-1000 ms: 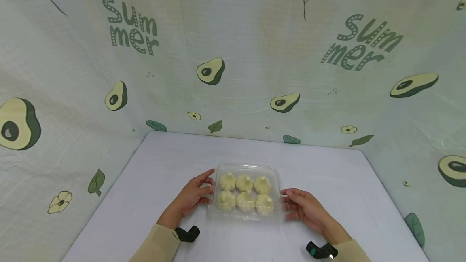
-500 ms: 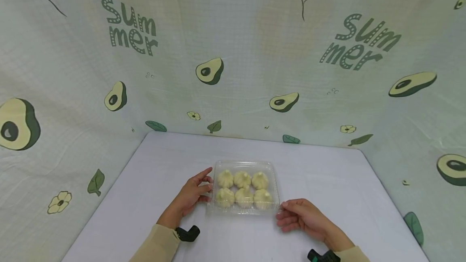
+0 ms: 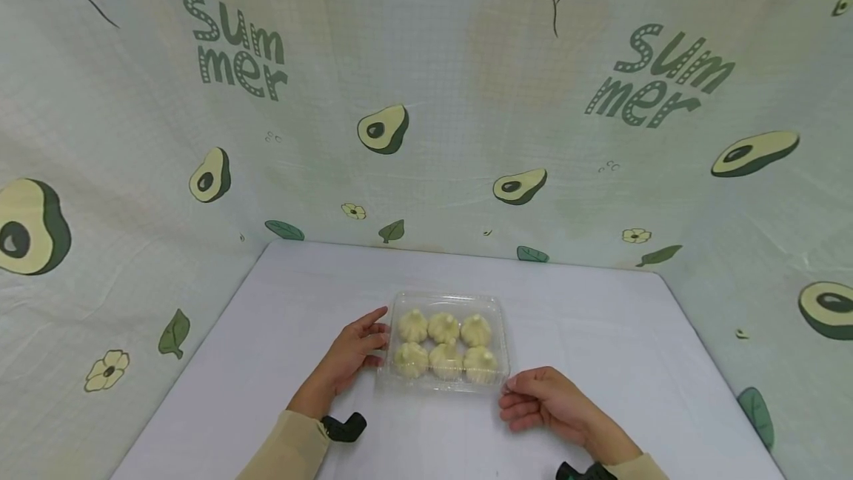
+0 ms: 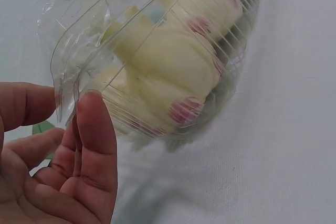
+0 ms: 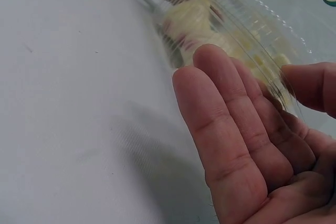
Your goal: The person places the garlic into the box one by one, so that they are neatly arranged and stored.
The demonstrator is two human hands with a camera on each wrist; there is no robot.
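Observation:
A clear plastic clamshell container with its lid down sits near the middle of the table in the head view. Through it show several pale garlic bulbs in two rows, with pink patches low on them in the left wrist view. My left hand holds the container's left side, the rim between thumb and fingers. At the near right corner, my right hand pinches the edge; in the right wrist view the thumb is on one side and its other fingers extend below.
A white cloth covers the table. Behind and on both sides hangs a pale curtain printed with avocados, leaves and lettering. Dark wrist cameras are strapped at both sleeves.
My right hand has slid from the middle of the container's right side to its near right corner. The container has shifted slightly left and away; my left hand has barely moved.

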